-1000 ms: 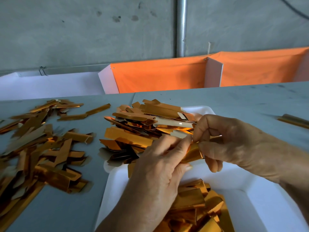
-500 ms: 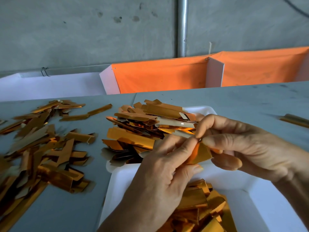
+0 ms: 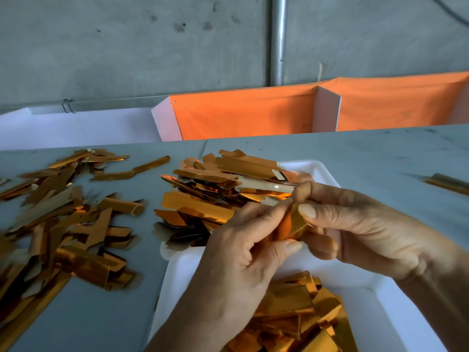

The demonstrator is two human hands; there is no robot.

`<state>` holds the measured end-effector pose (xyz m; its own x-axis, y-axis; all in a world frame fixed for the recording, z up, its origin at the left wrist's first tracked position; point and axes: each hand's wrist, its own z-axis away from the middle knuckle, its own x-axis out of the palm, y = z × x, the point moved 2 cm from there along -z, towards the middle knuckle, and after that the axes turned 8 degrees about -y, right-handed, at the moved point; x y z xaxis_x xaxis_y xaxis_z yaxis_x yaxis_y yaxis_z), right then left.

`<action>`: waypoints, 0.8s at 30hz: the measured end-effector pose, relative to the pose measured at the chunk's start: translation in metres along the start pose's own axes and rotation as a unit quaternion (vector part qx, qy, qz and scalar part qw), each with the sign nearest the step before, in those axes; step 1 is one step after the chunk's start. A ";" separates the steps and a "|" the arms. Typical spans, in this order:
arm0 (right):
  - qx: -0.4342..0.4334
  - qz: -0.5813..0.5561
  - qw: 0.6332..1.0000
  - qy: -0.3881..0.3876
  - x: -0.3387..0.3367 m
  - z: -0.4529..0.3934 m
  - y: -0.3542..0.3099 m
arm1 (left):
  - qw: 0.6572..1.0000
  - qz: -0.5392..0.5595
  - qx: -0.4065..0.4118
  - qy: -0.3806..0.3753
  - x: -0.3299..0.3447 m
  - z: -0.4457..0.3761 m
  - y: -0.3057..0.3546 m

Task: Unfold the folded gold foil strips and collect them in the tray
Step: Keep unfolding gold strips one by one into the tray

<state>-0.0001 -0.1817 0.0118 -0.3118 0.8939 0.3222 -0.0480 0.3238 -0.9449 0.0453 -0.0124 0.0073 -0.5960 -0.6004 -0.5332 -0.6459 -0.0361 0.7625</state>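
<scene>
Lowered slightly, the foil strip [image 3: 291, 224] is pinched by left hand [image 3: 243, 252] and right hand [image 3: 355, 229].

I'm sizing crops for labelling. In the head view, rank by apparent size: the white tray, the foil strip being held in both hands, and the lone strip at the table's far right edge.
1. White tray, by far the largest.
2 and 3. Held foil strip and lone strip: unsure, since the held one is nearer and partly covered by fingers.
</scene>
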 end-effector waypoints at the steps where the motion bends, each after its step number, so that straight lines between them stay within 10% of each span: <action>1: 0.000 0.012 1.000 0.005 0.000 -0.001 0.000 | 1.000 -0.003 -0.003 0.002 -0.001 0.000 -0.001; 24: 0.101 0.012 0.995 0.018 0.006 0.004 0.000 | 0.972 -0.216 0.009 0.088 0.006 0.001 0.000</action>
<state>-0.0059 -0.1774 0.0140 -0.2819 0.9121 0.2978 -0.2308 0.2368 -0.9437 0.0413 -0.0151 0.0039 -0.1770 -0.6590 -0.7310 -0.8277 -0.3023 0.4729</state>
